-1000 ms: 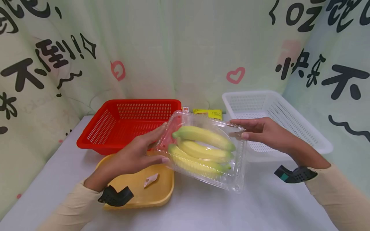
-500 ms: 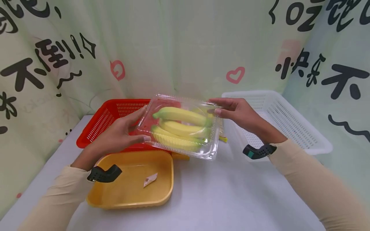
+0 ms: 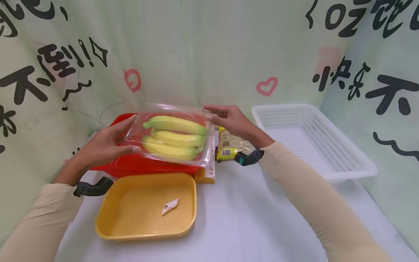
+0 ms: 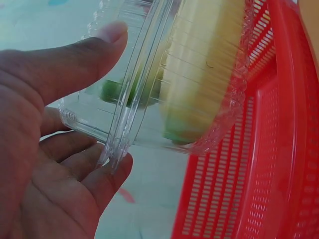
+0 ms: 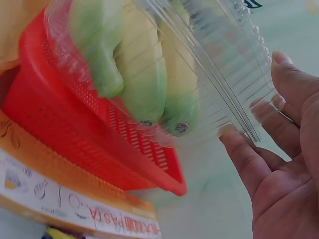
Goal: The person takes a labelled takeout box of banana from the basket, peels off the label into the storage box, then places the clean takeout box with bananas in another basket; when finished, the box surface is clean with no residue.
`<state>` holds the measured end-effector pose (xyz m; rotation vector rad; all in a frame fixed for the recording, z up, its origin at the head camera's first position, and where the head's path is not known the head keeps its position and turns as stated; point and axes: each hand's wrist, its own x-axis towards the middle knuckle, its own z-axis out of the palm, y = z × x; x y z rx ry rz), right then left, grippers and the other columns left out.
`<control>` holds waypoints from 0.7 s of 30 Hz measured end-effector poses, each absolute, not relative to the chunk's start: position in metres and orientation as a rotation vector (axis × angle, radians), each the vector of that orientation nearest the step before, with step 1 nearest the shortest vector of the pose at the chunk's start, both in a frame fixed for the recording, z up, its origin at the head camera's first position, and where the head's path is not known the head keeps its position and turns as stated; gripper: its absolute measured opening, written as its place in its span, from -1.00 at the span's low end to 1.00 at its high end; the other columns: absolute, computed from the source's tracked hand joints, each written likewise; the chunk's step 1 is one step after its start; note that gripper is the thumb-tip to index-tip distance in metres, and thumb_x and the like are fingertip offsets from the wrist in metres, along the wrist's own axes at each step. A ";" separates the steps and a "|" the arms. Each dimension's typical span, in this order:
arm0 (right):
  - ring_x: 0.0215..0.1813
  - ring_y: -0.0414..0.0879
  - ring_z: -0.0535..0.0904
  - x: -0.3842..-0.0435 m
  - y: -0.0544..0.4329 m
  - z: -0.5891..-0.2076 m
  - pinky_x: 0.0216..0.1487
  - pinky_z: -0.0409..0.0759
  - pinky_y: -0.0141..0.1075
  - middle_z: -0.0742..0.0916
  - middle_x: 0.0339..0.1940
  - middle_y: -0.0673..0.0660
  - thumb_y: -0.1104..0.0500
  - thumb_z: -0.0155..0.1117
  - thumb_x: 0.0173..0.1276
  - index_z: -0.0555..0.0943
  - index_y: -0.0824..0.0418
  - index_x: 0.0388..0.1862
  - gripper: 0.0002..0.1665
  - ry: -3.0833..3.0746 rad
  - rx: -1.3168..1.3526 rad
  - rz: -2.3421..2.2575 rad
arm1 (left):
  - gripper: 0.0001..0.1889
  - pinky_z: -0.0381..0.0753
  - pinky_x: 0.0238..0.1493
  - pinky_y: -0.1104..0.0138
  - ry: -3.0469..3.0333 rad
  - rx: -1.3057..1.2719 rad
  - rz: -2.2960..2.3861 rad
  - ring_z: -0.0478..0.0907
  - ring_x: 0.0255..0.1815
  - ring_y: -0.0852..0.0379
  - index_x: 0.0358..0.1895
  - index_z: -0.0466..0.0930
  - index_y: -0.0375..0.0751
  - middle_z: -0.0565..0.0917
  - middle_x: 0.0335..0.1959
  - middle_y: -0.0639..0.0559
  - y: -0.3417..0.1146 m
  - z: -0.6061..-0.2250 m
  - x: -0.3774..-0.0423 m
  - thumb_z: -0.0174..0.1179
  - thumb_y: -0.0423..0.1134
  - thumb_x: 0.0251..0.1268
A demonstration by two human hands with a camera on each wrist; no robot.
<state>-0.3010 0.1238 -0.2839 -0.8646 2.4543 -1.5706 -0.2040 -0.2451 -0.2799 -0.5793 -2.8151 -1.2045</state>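
A clear plastic clamshell box point(image 3: 135, 140) with three yellow-green bananas point(image 3: 173, 138) inside hangs tilted over the red basket point(image 3: 157, 166). My left hand point(image 3: 104, 145) grips its left end, thumb on the near side and fingers behind. At the opposite end my right hand point(image 3: 230, 120) pinches the upper right corner. In the left wrist view the thumb lies along the box wall and the fingertips point(image 4: 117, 172) hold its rim. The right wrist view shows the fingers and thumb about the box's edge, above the basket. Most of the basket's inside is hidden behind the box.
A yellow tray point(image 3: 108, 218) with a small pink-white wrapper point(image 3: 170, 206) stands in front of the red basket. To the basket's right are a pasta box point(image 5: 75, 199) and a yellow-labelled bag point(image 3: 229, 145). A white basket point(image 3: 343, 163) stands at right; a printed curtain hangs behind.
Both hands have carried the box of bananas leftward and upward, from above the table's middle to over the red basket. The pasta box and bag have come into fuller view.
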 end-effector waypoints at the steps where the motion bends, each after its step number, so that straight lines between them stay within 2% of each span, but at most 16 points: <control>1: 0.27 -0.05 0.49 -0.305 0.118 -0.285 0.15 0.55 -0.16 0.56 0.31 0.06 -0.02 0.23 0.43 0.42 0.10 0.42 -0.38 2.441 -0.876 -1.574 | -0.01 0.71 -0.26 0.22 -2.815 -0.566 -1.208 0.65 -0.13 -0.05 0.56 -0.04 0.29 0.51 0.19 -0.15 -0.249 -0.280 -0.204 0.43 -0.05 0.13; 6: 0.31 -0.07 0.45 -0.319 0.093 -0.295 0.15 0.55 -0.20 0.55 0.32 0.05 -0.03 0.18 0.46 0.38 0.10 0.44 -0.37 2.418 -0.911 -1.573 | -0.04 0.71 -0.26 0.23 -2.788 -0.525 -1.207 0.66 -0.16 -0.01 0.55 0.03 0.20 0.56 0.16 -0.13 -0.266 -0.287 -0.208 0.43 -0.13 0.14; 10: 0.32 -0.06 0.43 -0.320 0.081 -0.307 0.12 0.57 -0.22 0.54 0.33 0.03 -0.06 0.16 0.47 0.34 0.10 0.47 -0.35 2.441 -0.889 -1.530 | -0.02 0.70 -0.24 0.17 -2.801 -0.526 -1.186 0.63 -0.10 -0.07 0.56 -0.01 0.15 0.54 0.19 -0.18 -0.274 -0.300 -0.209 0.43 -0.07 0.13; 17: -0.03 -0.10 0.63 -0.323 0.058 -0.331 -0.13 0.67 -0.30 0.58 0.24 0.03 -0.05 0.18 0.44 0.29 0.04 0.50 -0.30 2.461 -0.753 -1.374 | -0.01 0.70 -0.21 0.16 -2.908 -0.429 -1.178 0.56 -0.08 -0.11 0.57 -0.04 0.07 0.54 0.14 -0.24 -0.287 -0.318 -0.211 0.40 -0.02 0.16; 21: -0.08 -0.09 0.64 -0.326 0.051 -0.334 -0.21 0.69 -0.30 0.57 0.22 0.05 -0.02 0.17 0.45 0.28 0.07 0.50 -0.31 2.472 -0.717 -1.379 | -0.01 0.69 -0.17 0.14 -2.932 -0.370 -1.201 0.51 -0.01 -0.16 0.57 -0.04 0.02 0.47 0.21 -0.28 -0.288 -0.325 -0.213 0.40 -0.02 0.16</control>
